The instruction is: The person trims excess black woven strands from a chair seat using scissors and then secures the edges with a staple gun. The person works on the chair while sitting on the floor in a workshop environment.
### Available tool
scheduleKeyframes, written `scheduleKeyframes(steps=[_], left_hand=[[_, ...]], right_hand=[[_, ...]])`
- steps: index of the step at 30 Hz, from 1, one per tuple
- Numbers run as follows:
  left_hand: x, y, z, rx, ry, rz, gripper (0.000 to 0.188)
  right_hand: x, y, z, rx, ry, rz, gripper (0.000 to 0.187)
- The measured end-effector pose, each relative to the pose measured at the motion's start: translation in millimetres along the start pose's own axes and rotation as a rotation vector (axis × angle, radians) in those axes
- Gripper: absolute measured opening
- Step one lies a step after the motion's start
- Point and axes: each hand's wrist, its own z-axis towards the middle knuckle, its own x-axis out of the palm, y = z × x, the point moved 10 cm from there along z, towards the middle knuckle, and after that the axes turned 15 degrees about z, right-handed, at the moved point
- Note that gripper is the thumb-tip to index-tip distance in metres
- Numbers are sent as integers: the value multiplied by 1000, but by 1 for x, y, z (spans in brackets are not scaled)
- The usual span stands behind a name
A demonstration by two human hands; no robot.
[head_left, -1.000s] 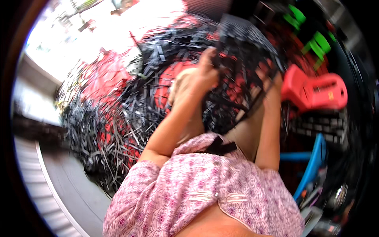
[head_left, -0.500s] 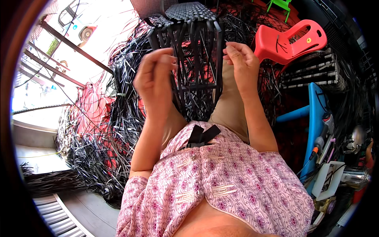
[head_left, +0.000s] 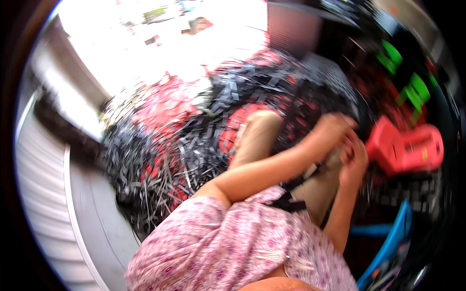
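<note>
My left hand (head_left: 334,128) reaches across to the right, over the near side of a dark woven seat. Just below it, my right hand (head_left: 355,157) is raised, so the two hands meet or nearly meet. Both are smeared by motion, and whatever their fingers might hold cannot be made out. Beyond them is the seat's grey woven surface (head_left: 332,75). Its dark frame (head_left: 297,114), with flat black strips on it, stands between my knees and is partly hidden by my left forearm.
Cut black strips (head_left: 204,150) lie in a thick heap over red sheeting to my left. A small red plastic chair (head_left: 405,150) stands at the right, with green chairs (head_left: 416,92) behind it. Nearer me is a blue plastic seat (head_left: 388,247) with tools on it.
The view has swung left, so the seat and chairs now appear farther right. My hands, apart before on either side of the frame, have come together.
</note>
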Motion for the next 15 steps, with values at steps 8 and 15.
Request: scheduleKeyframes(steps=[8, 15], left_hand=[[-20, -46, -50, 767, -468, 1069, 17], [-41, -150, -101, 1102, -801, 1499, 58]], right_hand=[[-56, -94, -72, 60, 180, -419, 27], [-32, -107, -94, 81, 251, -603, 28]])
